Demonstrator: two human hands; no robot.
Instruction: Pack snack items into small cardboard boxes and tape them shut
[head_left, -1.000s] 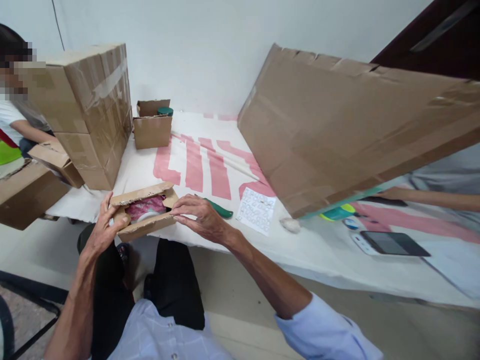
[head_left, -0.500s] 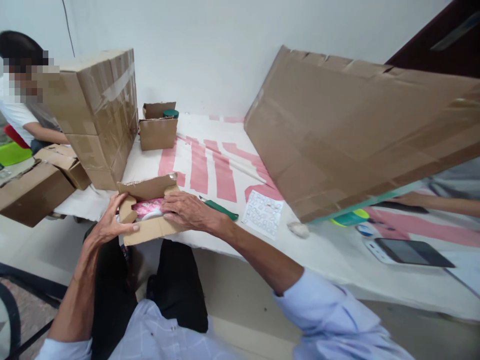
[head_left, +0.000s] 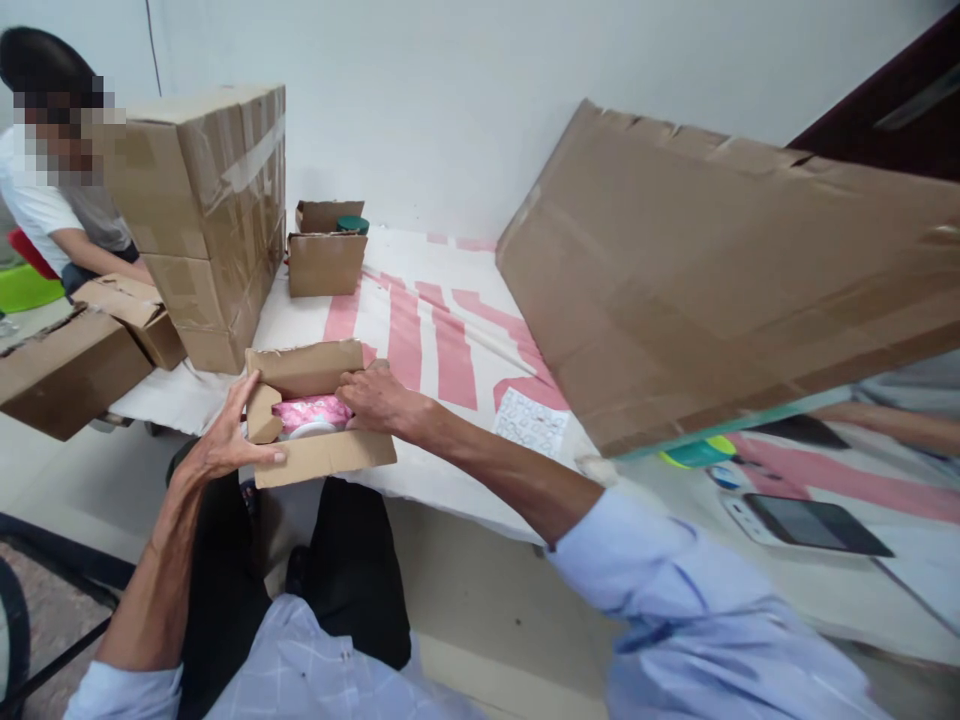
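Observation:
A small open cardboard box sits at the table's near edge with its long flaps spread. Inside lies a pink patterned pack beside a white rounded item, partly covered by the front flap. My left hand grips the box's left end, thumb over the front flap and fingers on the back flap. My right hand is curled over the right end, its fingertips down by the pink pack. What those fingers pinch is hidden.
Stacked taped cartons stand at left, near a seated person. A box with a green lid is behind. A large cardboard panel leans at right. A printed sheet and a white device with a dark screen lie nearby.
My right hand has shifted slightly up and right, uncovering more of the pink pack. The front flap's right end now shows. The green-handled tool is out of sight behind my arm.

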